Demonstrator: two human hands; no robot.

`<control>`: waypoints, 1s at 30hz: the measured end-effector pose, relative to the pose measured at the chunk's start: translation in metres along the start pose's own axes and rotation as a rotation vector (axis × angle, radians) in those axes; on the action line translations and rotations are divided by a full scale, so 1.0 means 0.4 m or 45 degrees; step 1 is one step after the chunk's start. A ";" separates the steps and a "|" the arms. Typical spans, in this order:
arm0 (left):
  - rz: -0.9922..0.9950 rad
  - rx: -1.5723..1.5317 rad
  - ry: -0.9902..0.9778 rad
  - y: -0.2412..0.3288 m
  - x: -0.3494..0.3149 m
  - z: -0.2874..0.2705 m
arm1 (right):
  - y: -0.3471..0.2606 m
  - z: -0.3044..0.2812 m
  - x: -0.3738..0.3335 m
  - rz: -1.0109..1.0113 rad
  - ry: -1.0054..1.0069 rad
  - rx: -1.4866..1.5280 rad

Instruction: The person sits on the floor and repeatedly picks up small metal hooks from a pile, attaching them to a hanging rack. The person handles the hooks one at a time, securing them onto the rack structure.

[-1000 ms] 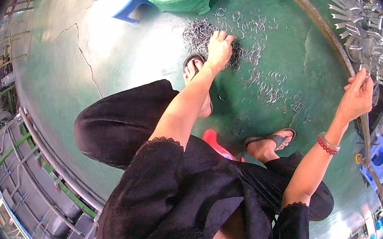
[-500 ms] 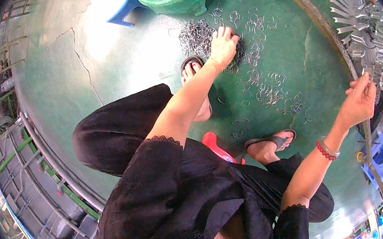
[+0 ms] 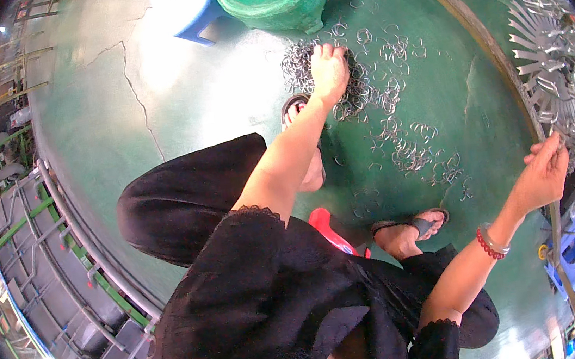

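Note:
On the green floor lies a heap of small, C-shaped metal wire pieces (image 3: 356, 94), thickest under my left hand. My left hand (image 3: 329, 70) reaches down onto this heap with its fingers bent and close together; the fingertips and anything in them are hidden. Out to the right, my right hand (image 3: 545, 168) is raised beside a cluster of shiny metal strips (image 3: 549, 57). Its thumb and fingers are pinched together near the lower end of the cluster. What sits in the pinch is too small to make out.
A green round tub-like stool (image 3: 274, 3) and a blue-white plastic stool (image 3: 186, 6) stand beyond the heap. A curved rail (image 3: 456, 8) runs along the right. My sandalled feet flank the heap's near side. Another blue stool (image 3: 572, 253) is at far right; metal racks (image 3: 49, 263) line the left.
My left hand has shifted slightly over the heap, with its fingers lower among the wire pieces. My right hand stays pinched beside the metal strips. The whole view has tilted a little.

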State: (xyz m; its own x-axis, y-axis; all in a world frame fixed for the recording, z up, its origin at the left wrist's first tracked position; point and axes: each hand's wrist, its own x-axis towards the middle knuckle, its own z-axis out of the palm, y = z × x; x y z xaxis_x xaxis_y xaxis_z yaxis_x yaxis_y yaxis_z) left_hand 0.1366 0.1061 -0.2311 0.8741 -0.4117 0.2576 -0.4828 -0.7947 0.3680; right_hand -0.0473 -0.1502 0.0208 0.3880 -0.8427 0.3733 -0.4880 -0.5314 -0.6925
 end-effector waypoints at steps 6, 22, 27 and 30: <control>-0.041 -0.098 0.076 0.012 -0.032 -0.001 | -0.004 -0.001 -0.002 0.013 0.009 -0.122; -0.002 0.055 -0.056 0.052 0.042 -0.006 | -0.004 0.006 -0.008 -0.023 0.013 0.083; 0.396 0.174 -0.256 0.128 0.092 0.014 | -0.008 0.000 -0.004 0.037 0.000 0.045; 0.528 0.299 -0.351 0.139 0.104 0.034 | -0.014 0.003 -0.005 0.028 -0.009 0.069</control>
State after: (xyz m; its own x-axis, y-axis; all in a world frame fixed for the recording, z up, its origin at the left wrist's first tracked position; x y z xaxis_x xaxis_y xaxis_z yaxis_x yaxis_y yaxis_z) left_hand 0.1470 0.0389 -0.2120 0.6097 -0.7883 0.0832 -0.7926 -0.6059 0.0679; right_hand -0.0444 -0.1454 0.0232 0.3833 -0.8533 0.3534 -0.4537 -0.5073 -0.7327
